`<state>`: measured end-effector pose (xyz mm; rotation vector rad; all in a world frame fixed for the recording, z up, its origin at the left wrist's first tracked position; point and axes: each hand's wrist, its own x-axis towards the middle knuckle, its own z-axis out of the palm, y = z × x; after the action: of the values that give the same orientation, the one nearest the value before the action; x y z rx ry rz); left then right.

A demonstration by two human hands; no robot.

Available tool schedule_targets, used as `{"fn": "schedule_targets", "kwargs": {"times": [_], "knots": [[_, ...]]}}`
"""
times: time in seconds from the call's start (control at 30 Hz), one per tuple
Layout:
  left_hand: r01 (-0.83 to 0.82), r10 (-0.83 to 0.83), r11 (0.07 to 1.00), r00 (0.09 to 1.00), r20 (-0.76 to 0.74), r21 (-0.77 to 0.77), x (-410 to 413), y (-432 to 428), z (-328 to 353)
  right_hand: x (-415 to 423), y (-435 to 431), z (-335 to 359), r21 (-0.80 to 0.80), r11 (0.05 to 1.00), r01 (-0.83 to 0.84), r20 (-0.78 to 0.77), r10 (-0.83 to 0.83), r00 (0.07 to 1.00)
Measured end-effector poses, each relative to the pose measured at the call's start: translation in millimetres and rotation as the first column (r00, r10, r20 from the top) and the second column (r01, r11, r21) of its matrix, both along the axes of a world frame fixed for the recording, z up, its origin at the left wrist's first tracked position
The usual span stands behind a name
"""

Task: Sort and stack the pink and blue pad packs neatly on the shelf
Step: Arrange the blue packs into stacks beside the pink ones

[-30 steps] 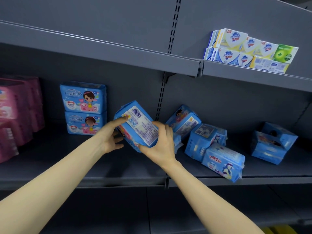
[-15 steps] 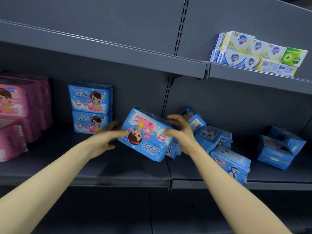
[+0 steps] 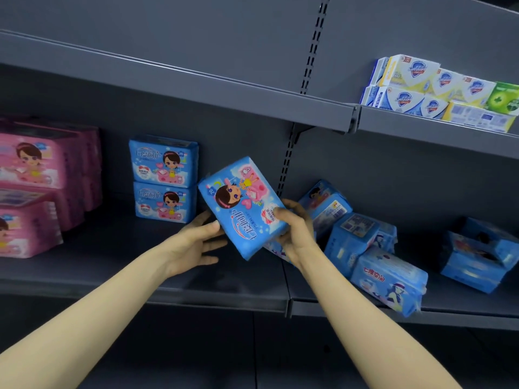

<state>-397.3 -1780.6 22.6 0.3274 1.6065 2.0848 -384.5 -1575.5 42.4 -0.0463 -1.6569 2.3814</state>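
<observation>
A blue pad pack [image 3: 241, 206] with a cartoon girl on its front is tilted in the air above the grey shelf [image 3: 140, 276]. My right hand [image 3: 295, 228] grips its right edge, thumb on the front. My left hand [image 3: 196, 242] touches its lower left edge with straight fingers. Two blue packs [image 3: 164, 179] stand stacked upright at the back, to the left of the held one. Pink packs [image 3: 42, 186] are stacked at the far left. Several loose blue packs [image 3: 362, 240] lie jumbled to the right.
More blue packs [image 3: 480, 254] lie at the far right of the shelf. Soap boxes [image 3: 438, 91] sit on the upper shelf at the right. A slotted upright [image 3: 288, 161] divides the back panel. Bare shelf shows between the blue stack and my hands.
The pack was turned from its barcode side to its cartoon front, then rotated toward upright. My right hand moved from its top edge to its right edge; my left hand dropped to its lower left edge.
</observation>
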Motion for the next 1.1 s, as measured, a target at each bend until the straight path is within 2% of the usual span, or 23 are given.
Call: {"fn": "schedule_targets", "kwargs": {"times": [0.1,0.17,0.27,0.33,0.4,0.47,0.53,0.6,0.73,0.8,0.83,0.93,1.03,1.1], "knots": [[-0.105,0.105,0.993,0.994,0.004,0.049,2.8,8.8,1.4,0.5,-7.4,-8.2,0.002,1.000,-0.024,0.014,0.024,1.000],[-0.226,0.225,0.972,0.974,0.027,0.068,2.0,12.7,2.5,1.3,-8.8,-13.3,0.053,0.993,-0.107,0.056,0.104,0.993],[-0.322,0.322,0.944,0.947,0.014,0.069,-4.6,5.1,9.2,6.0,-6.2,-15.5,0.322,0.895,-0.307,0.229,0.241,0.943],[-0.333,0.329,0.942,0.941,-0.072,-0.041,-9.4,-4.1,16.2,9.3,-5.3,-14.5,0.459,0.797,-0.393,0.314,0.269,0.911],[-0.351,0.312,0.915,0.928,-0.204,-0.200,-12.6,-8.9,25.1,11.4,-7.0,-11.9,0.529,0.743,-0.410,0.319,0.274,0.907],[-0.396,0.284,0.852,0.899,-0.334,-0.342,-13.3,-9.5,35.2,11.7,-9.5,-6.8,0.559,0.737,-0.380,0.279,0.265,0.923],[-0.463,0.230,0.744,0.854,-0.466,-0.482,-11.8,-9.5,46.7,8.7,-10.4,-3.7,0.569,0.758,-0.318,0.222,0.231,0.947],[-0.494,0.154,0.662,0.825,-0.543,-0.563,-10.5,-10.5,55.9,5.6,-10.7,-0.5,0.588,0.769,-0.253,0.175,0.184,0.967],[-0.493,0.100,0.634,0.816,-0.569,-0.596,-9.5,-10.2,63.4,2.8,-11.1,8.5,0.631,0.746,-0.211,0.119,0.176,0.977],[-0.483,0.149,0.677,0.829,-0.539,-0.555,-9.5,-10.4,63.8,2.4,-12.8,10.0,0.619,0.754,-0.217,0.113,0.188,0.976],[-0.464,0.201,0.727,0.849,-0.489,-0.506,-9.8,-11.4,62.5,2.1,-14.4,9.8,0.599,0.771,-0.217,0.110,0.189,0.976],[-0.387,0.346,0.887,0.918,-0.194,-0.251,-9.7,-14.0,53.5,-0.1,-18.4,3.9,0.506,0.837,-0.211,0.120,0.174,0.977],[-0.385,0.389,0.920,0.919,0.068,-0.068,-11.6,-13.3,43.2,0.5,-20.7,-1.1,0.410,0.880,-0.239,0.190,0.174,0.966],[-0.365,0.363,0.931,0.913,0.187,-0.026,-13.1,-14.2,39.4,1.7,-21.9,-0.3,0.328,0.906,-0.269,0.193,0.214,0.957]]}}
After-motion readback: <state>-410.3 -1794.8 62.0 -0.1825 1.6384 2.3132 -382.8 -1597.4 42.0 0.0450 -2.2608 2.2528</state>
